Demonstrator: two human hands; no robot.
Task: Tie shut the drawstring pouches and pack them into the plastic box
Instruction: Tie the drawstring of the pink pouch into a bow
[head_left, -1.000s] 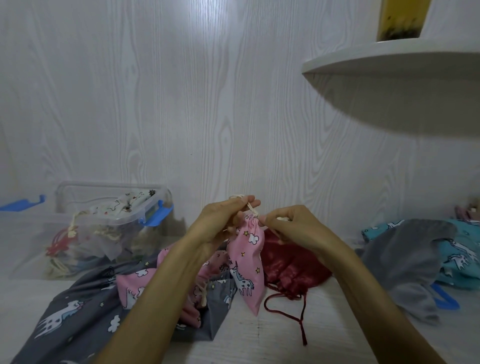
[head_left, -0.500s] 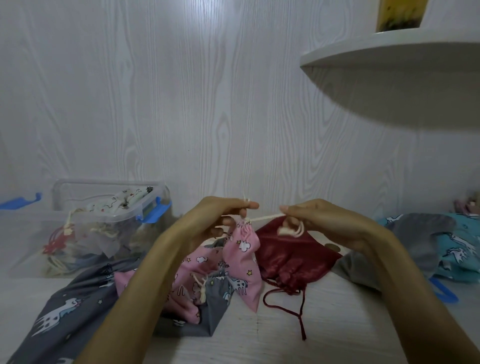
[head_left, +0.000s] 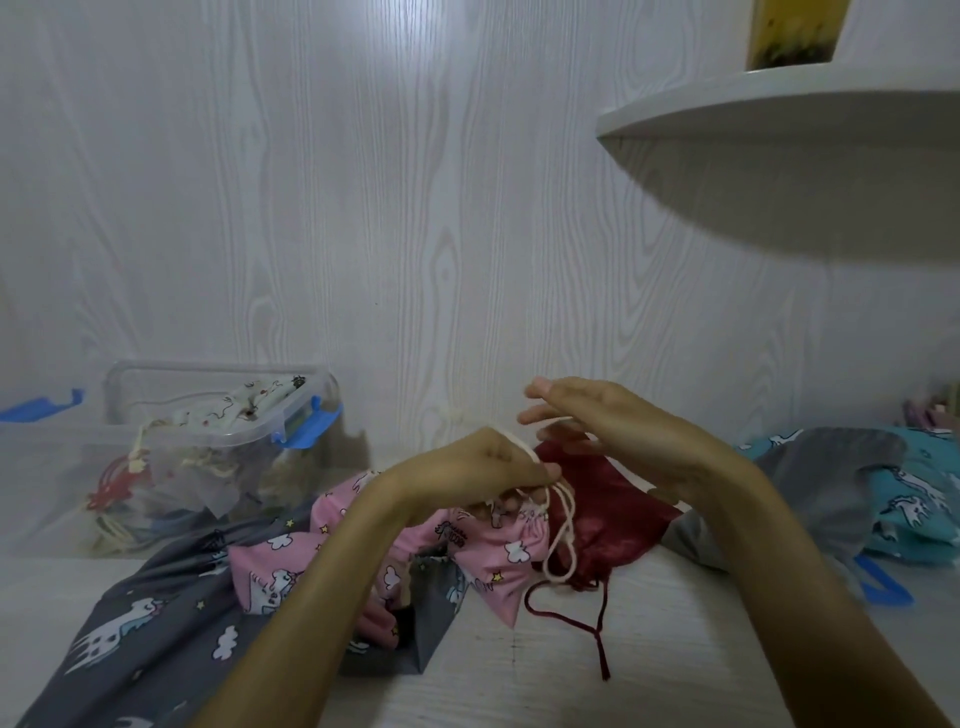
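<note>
A small pink unicorn-print pouch (head_left: 511, 556) hangs at table centre, its gathered neck pinched by my left hand (head_left: 493, 465). Its cream drawstring (head_left: 563, 540) runs over my left fingers and dangles in a loop in front of a dark red satin pouch (head_left: 608, 514). My right hand (head_left: 597, 421) hovers just above and to the right, fingers spread, with the cord crossing under its fingertips. A clear plastic box (head_left: 218, 415) with blue latches stands at the left, holding several tied pouches.
A grey unicorn pouch (head_left: 156, 623) and another pink one (head_left: 291, 561) lie at front left. Grey and teal pouches (head_left: 883, 488) are heaped at the right, over a blue lid latch (head_left: 883, 587). A white shelf (head_left: 779, 104) juts out overhead at upper right.
My hands had been pulling the cord taut sideways. Now the left hand has dropped to the pouch's neck, the right hand has opened above it, and the cord hangs slack in a loop.
</note>
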